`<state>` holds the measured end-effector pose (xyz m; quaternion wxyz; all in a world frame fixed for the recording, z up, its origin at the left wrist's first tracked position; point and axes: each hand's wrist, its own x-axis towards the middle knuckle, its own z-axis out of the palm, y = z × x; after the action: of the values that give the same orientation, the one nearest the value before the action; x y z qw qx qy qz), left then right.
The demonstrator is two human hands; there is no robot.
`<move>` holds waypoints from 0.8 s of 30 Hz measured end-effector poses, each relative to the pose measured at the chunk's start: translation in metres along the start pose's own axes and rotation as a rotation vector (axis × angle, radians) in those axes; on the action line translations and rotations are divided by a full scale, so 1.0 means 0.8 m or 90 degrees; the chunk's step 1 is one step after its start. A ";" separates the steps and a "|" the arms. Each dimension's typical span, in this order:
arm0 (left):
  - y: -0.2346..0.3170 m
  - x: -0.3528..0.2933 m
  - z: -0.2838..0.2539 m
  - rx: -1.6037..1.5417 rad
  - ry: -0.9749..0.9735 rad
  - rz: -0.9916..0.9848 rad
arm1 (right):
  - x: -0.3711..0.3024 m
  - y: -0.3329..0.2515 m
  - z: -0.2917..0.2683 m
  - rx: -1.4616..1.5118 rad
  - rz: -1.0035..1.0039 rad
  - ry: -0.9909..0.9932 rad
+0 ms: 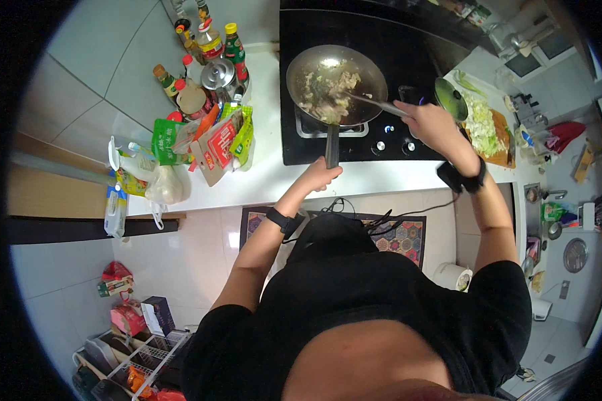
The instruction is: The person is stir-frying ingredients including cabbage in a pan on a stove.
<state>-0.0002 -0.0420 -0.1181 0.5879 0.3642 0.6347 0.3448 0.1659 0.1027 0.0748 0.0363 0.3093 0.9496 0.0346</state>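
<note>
The white surface (266, 137) spans the upper half of the view. A black cooktop (408, 60) is set into it. On the cooktop, near its left side, is a wide metal wok (369, 70), located at 12 o'clock from the person's torso (354, 287). A burner support shows below its near rim; whether the wok sits level cannot be determined.

Directions below are from the wok's centre. Toward 4 o'clock, beyond the cooktop, a wooden board (502, 159) carries chopped pale green leaves (480, 127). Between 9 and 10 o'clock stands a cluster of bottles (234, 53); at 8 o'clock lie packets (231, 144).

Hands: apart, each occupied. The left hand (320, 176) is at about 6 o'clock, clasped on the end of the wok's handle (333, 142). The right hand (427, 125) is between 3 and 4 o'clock, wrapped around a long-handled utensil (378, 102).

Governing relation: the wok's handle runs to 6 o'clock, almost straight toward the person, while the utensil enters over the right side of the rim, its long axis pointing from the right hand toward 10 o'clock. The two axes cross at a wide angle. The right hand's fingers are nearer the rim than the left's.

Smallest item: cut food pieces (341, 83), spread across the middle and near side of the wok. The utensil's tip is among them, its shape indistinct.
</note>
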 end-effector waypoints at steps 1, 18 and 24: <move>-0.001 -0.001 -0.002 0.005 -0.009 -0.008 | -0.015 -0.006 -0.019 -0.030 -0.015 -0.022; 0.007 0.002 -0.001 0.038 0.024 0.003 | 0.095 0.032 0.145 0.356 0.047 0.157; 0.004 -0.003 -0.004 0.037 -0.011 -0.006 | -0.023 -0.015 -0.022 0.022 -0.010 -0.018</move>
<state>-0.0030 -0.0426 -0.1137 0.5842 0.3811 0.6411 0.3200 0.1718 0.0815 0.0924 0.0444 0.3031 0.9518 0.0139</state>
